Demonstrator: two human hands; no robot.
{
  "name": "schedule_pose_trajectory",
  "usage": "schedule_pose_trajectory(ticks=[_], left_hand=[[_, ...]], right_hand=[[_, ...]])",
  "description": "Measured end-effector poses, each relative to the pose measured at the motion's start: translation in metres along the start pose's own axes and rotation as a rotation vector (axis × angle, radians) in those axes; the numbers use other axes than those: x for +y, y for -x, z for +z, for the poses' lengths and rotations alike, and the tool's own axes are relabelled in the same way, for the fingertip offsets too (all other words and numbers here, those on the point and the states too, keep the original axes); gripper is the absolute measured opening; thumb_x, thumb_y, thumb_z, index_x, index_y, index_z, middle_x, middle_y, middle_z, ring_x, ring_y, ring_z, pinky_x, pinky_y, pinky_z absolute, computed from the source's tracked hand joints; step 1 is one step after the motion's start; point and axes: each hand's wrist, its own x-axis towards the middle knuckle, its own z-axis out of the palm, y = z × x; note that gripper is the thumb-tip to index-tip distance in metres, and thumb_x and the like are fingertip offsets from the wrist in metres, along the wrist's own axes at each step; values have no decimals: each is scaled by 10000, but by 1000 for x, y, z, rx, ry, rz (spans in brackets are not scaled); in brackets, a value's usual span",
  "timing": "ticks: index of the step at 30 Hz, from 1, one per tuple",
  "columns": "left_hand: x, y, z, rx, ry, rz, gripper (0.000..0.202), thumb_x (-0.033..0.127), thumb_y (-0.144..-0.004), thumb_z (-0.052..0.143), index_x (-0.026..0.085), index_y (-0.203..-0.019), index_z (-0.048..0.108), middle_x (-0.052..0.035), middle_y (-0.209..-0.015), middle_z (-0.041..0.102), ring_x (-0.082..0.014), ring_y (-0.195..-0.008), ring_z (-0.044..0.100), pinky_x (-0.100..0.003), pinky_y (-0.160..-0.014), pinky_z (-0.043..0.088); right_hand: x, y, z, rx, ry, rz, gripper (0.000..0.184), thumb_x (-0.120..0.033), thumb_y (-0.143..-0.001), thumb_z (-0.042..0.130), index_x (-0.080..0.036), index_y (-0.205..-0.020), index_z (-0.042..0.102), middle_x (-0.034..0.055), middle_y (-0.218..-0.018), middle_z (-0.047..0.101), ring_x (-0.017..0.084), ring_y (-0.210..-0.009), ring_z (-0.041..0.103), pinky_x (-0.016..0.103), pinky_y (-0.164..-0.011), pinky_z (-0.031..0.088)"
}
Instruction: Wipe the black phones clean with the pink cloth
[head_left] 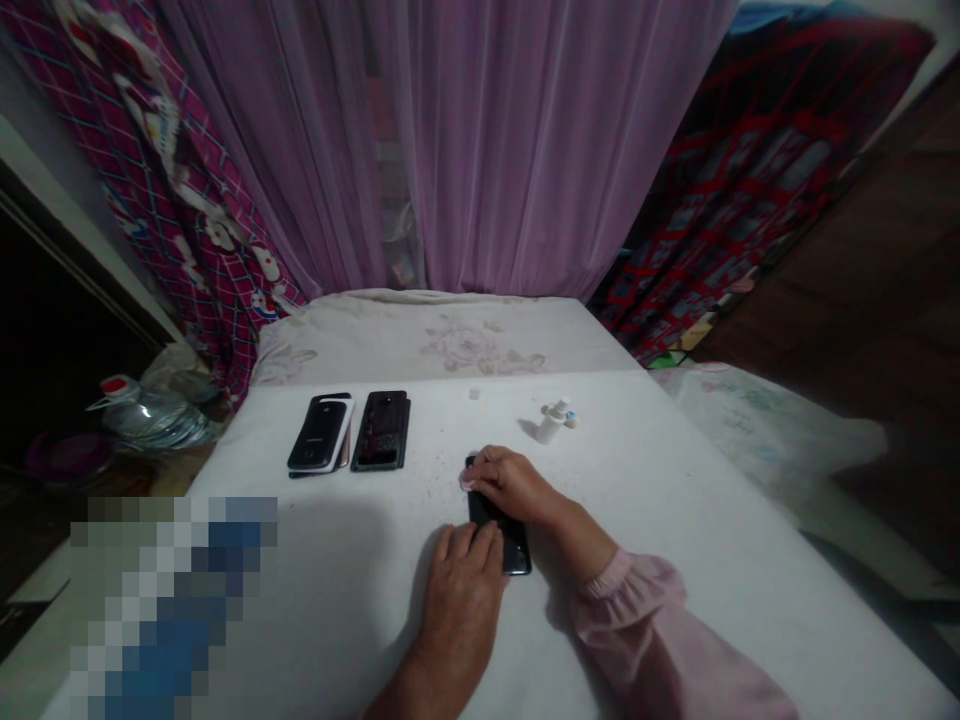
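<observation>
A dark smartphone (514, 550) lies flat on the white-covered table, partly hidden under both hands. My left hand (466, 575) rests against its left side, fingers stretched out with the tips on the phone. At the phone's upper end, my right hand (511, 482) is closed in a pinch. A small pale pad (466, 480) shows at its fingertips, pressed near the phone's top left corner; I cannot tell what it is made of. Beyond the right hand, a small white spray bottle (553, 422) stands upright.
To the left lie two stacks of phones, one topped by a dark phone (318, 434), the other by a black phone (381, 432). A tiny pale square (474, 394) lies farther back. Behind the bottle is a small round object (571, 419). Purple curtains (510, 150) hang behind the table.
</observation>
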Motion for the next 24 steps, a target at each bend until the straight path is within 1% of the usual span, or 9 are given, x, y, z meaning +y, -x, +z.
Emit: schedule_pose_trajectory(ticks=[3, 6, 12, 14, 16, 19, 21, 22, 24], left_hand=[[1, -2, -3, -24, 7, -6, 368, 179, -838, 696, 160, -1200, 632, -71, -1220, 679, -263, -1071, 609, -483, -989, 474], [2, -3, -4, -18, -6, -4, 358, 169, -846, 683, 160, -1200, 633, -72, -1215, 681, -262, -1064, 612, -471, -978, 485], [2, -2, -3, -25, -21, -2, 310, 180, -855, 675, 168, -1165, 656, -70, -1208, 684, -260, -1050, 620, -442, -933, 510], [1, -2, -3, -23, -9, 0, 338, 188, -854, 681, 156, -1189, 643, -74, -1226, 676, -257, -1064, 614, -441, -943, 505], [0, -2, -3, -23, 6, -2, 351, 194, -854, 686, 155, -1199, 634, -77, -1233, 671, -252, -1070, 611, -439, -950, 499], [0, -3, -5, -37, 21, -10, 342, 195, -845, 698, 161, -1180, 634, -74, -1188, 684, -251, -1061, 613, -437, -934, 502], [0, -4, -6, -40, 22, -10, 317, 196, -847, 695, 165, -1158, 640, -71, -1151, 693, -254, -1058, 612, -432, -917, 507], [0, -4, -6, -39, 22, -9, 308, 195, -853, 687, 167, -1156, 640, -72, -1149, 692, -254, -1059, 611, -428, -914, 508], [1, -4, -5, -29, 14, -8, 301, 186, -866, 664, 170, -1165, 639, -79, -1174, 684, -252, -1053, 613, -420, -904, 510]], right_hand=[[-7, 10, -12, -161, -102, -55, 154, -198, -898, 632, -248, -937, 772, 15, -874, 684, 130, -822, 636, 217, -751, 475], [-7, 6, -15, -202, -54, -24, 149, -208, -893, 640, -267, -922, 774, 3, -881, 687, 126, -819, 642, 214, -738, 469], [2, -18, 2, 90, 164, 192, 145, -193, -899, 635, -222, -957, 765, 58, -965, 697, 176, -933, 637, 273, -833, 481], [1, -18, 4, 117, 172, 204, 146, -180, -897, 632, -212, -950, 764, 62, -969, 697, 181, -943, 633, 275, -843, 482], [-4, -11, 1, 57, 146, 145, 154, -157, -885, 636, -222, -934, 766, 50, -947, 695, 169, -916, 634, 260, -825, 481], [-13, 3, -8, -133, 51, 25, 174, -137, -851, 656, -253, -907, 774, 13, -896, 691, 134, -838, 638, 216, -760, 470], [-18, 8, -13, -227, 3, 9, 192, -131, -840, 658, -270, -901, 777, -6, -882, 691, 116, -802, 641, 195, -723, 458], [-19, 9, -14, -245, 3, 20, 199, -131, -839, 656, -276, -902, 777, -10, -884, 692, 114, -801, 643, 193, -715, 455], [-18, 5, -14, -212, 62, 66, 192, -151, -849, 653, -284, -911, 777, -5, -896, 697, 131, -828, 649, 210, -724, 459]])
